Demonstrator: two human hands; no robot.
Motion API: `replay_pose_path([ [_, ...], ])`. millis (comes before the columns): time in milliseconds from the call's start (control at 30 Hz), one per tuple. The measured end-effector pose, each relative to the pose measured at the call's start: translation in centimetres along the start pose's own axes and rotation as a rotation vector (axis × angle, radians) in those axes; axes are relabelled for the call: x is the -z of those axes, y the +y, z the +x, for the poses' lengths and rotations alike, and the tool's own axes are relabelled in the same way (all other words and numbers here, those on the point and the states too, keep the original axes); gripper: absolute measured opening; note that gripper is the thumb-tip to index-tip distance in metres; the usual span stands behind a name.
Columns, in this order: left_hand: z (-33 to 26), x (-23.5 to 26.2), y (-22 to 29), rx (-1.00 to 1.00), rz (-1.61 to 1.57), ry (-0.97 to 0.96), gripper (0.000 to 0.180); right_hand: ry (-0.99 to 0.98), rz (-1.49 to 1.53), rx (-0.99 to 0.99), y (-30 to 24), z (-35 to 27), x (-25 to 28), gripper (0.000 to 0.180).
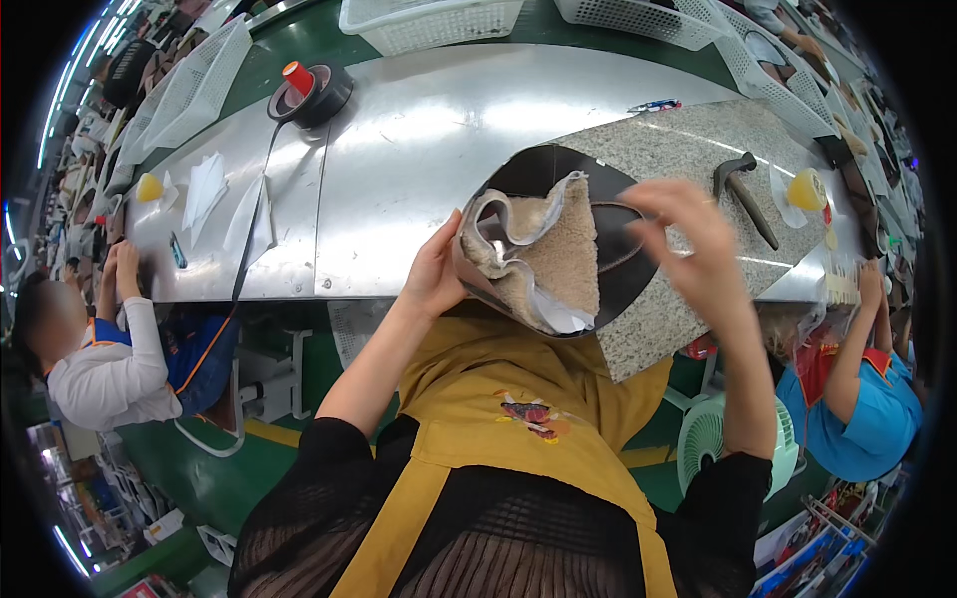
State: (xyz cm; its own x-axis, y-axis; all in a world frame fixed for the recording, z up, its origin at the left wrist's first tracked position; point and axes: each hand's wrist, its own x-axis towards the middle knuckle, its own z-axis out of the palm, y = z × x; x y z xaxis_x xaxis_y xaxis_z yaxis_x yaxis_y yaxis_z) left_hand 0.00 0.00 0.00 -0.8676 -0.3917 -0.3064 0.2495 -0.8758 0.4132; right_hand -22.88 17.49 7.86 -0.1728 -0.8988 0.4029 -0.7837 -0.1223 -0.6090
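My left hand (436, 271) grips the left edge of a dark leather boot upper (528, 249) with a tan fleecy lining, held up over the front of the workbench. The lining faces me and folds over at its top left. My right hand (688, 244) hovers at the piece's right side, fingers spread and blurred, touching or just off the dark leather; it holds nothing that I can see. Under the piece lies a speckled granite slab (688, 149).
A hammer (743, 189) lies on the slab, a yellow cup (807, 189) beside it. On the metal bench (399, 130) sit a black tape roll with a red cone (311, 92) and white paper scraps (206, 189). White baskets (429, 22) line the back. Seated workers sit at left (110, 359) and right (857, 399).
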Motion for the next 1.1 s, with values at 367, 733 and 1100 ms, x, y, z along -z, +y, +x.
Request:
replay_pose_path([
  [367, -1.9, 1.2, -0.7, 0.043, -0.169, -0.139, 0.039, -0.329, -0.234, 0.112, -6.9, 1.5, -7.4, 0.020],
  [733, -3.6, -0.1, -0.5, 0.026, -0.026, -0.055, 0.044, -0.263, -0.580, 0.276, -6.6, -0.2, -9.4, 0.016],
  [1100, -2.5, 3.8, 1.6, 0.026, -0.263, -0.405, 0.036, 0.033, -0.095, -0.408, -1.3, -3.4, 0.1, 0.008],
])
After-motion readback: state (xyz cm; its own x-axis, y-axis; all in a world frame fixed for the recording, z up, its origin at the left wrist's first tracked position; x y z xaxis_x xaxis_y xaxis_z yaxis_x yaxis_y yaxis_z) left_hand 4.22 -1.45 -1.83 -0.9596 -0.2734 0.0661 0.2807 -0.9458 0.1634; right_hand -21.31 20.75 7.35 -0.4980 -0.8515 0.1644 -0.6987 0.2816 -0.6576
